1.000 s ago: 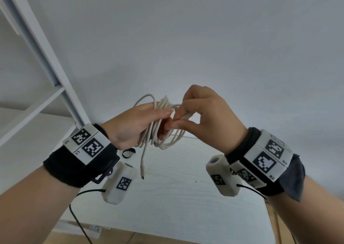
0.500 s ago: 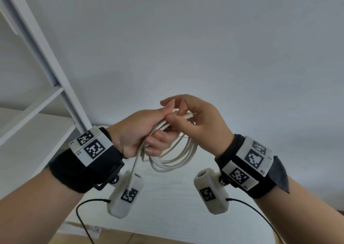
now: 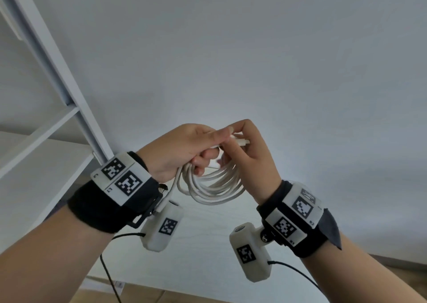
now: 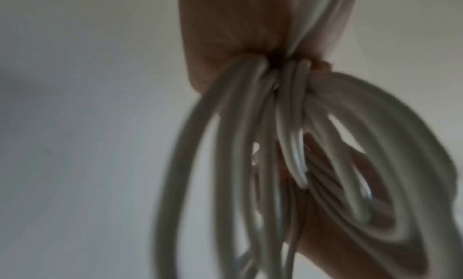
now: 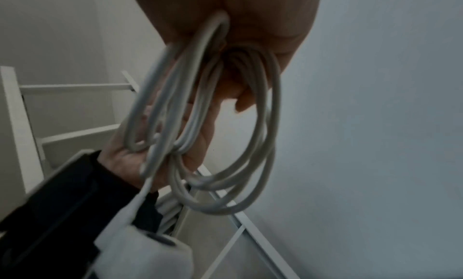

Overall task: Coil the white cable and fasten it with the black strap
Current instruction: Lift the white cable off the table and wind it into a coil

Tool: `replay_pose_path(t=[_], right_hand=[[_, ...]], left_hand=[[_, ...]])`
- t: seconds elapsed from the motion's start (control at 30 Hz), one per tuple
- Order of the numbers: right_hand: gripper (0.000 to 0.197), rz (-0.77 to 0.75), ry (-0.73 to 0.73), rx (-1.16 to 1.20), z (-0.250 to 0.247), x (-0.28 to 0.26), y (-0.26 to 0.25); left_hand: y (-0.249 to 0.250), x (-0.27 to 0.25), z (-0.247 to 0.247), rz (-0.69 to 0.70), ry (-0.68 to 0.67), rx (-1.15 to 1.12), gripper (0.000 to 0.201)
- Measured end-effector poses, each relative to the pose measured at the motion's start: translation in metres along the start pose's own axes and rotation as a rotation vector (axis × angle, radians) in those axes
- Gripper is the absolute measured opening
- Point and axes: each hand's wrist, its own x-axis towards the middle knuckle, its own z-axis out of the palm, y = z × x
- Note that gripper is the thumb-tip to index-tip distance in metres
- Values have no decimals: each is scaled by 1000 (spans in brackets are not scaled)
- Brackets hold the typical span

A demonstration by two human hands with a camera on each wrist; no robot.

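The white cable (image 3: 215, 188) hangs in several loops below both hands, held up above the table. My left hand (image 3: 184, 150) grips the top of the bundle in a fist; the left wrist view shows the cable (image 4: 240, 144) spilling out of it. My right hand (image 3: 247, 154) pinches the strands beside it, and a white end plug (image 3: 242, 142) pokes out between the two hands. One loose strand runs down toward my left wrist camera (image 3: 163, 224). A small black piece (image 3: 163, 186), perhaps the strap, peeks out past my left wristband, mostly hidden. The right wrist view shows the cable (image 5: 260, 125) loops and my left hand (image 5: 125, 160).
A white tabletop (image 3: 203, 251) lies under the hands, with its front edge near the bottom of the head view. A white shelf frame (image 3: 57, 71) stands at the left against a plain wall. Black camera leads hang from both wrists.
The coil has swung from upright between the hands to hanging below them. My right hand has shifted its grip, and the end plug now sticks out on top. Both hands have risen slightly.
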Motion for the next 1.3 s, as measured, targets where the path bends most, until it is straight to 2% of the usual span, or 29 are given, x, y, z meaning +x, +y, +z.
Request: replay_pose_path(t=[0.07, 0.17, 0.33, 0.43, 0.5, 0.57, 0.63, 0.7, 0.87, 1.03, 1.17, 1.3], right_hand=[[12, 31, 55, 76, 1, 2, 2], [5, 59, 92, 190, 3, 7, 1], [8, 46, 122, 215, 14, 10, 7], [9, 78, 140, 240, 19, 8, 10], [11, 89, 141, 253, 20, 8, 10], [14, 99, 130, 256, 21, 10, 9], [14, 99, 116, 273, 21, 12, 8], [13, 85, 106, 295, 22, 13, 7], [7, 119, 93, 383, 27, 14, 12], [8, 180, 55, 390, 35, 14, 20], [14, 328, 30, 475, 44, 15, 29], [14, 425, 18, 448, 56, 20, 37]], left_hand=[[-7, 5, -1, 83, 122, 100, 50], [-17, 8, 1, 185, 270, 128, 47], [-32, 4, 12, 246, 456, 106, 42], [-42, -1, 15, 291, 555, 67, 51], [-46, -4, 14, 342, 524, 106, 53], [-48, -6, 10, 371, 448, 236, 53], [-49, -7, 5, 369, 396, 392, 52], [-48, -8, 2, 342, 390, 440, 47], [-51, -10, -11, 287, 391, 13, 35], [-68, -15, -15, 300, 438, -129, 40], [-78, -14, -14, 272, 403, -280, 45], [-81, -9, -16, 249, 506, -203, 36]])
